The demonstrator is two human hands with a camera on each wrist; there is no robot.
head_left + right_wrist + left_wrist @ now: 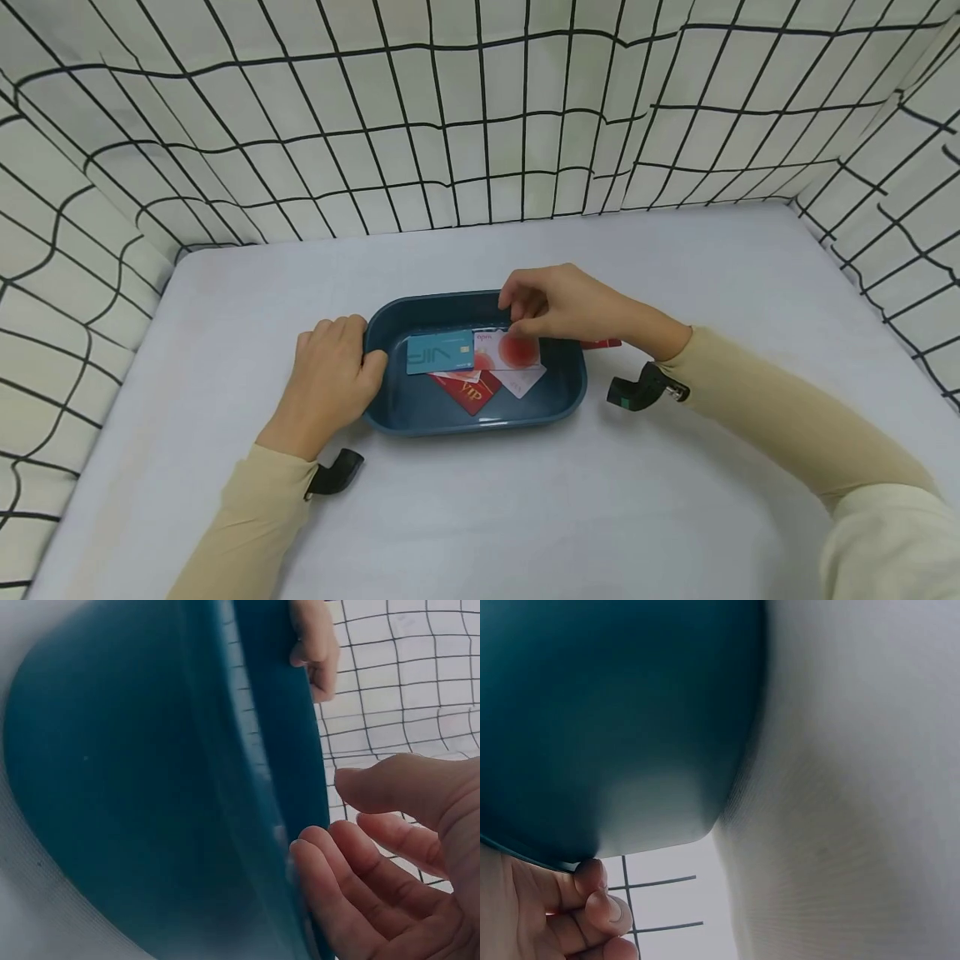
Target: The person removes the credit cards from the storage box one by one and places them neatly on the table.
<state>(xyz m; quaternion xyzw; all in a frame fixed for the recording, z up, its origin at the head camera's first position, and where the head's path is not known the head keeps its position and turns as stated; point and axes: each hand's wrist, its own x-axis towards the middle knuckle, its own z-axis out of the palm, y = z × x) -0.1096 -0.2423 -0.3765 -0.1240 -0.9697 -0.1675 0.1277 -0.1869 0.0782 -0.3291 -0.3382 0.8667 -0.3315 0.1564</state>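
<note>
A dark blue rectangular tray point(551, 408) with rounded corners holds several cards. My left hand point(330, 375) grips its left end, with the thumb over the rim and curled fingers outside, seen also in the left wrist view. Above the tray's right end is my right hand point(558, 302), its fingers loosely bent. In the right wrist view, thumb and fingers stand apart with nothing between them, near the rim. Inside lie a light blue VIP card point(438, 353), a pink-and-white card point(495, 350) with a red circle, a red VIP card point(471, 393) and a pale card point(522, 381), overlapping.
A red card point(602, 343) lies outside the tray's right end, partly hidden by my right wrist and the tray. The white table point(480, 517) is bordered by a black wire grid point(487, 125) at the back and sides.
</note>
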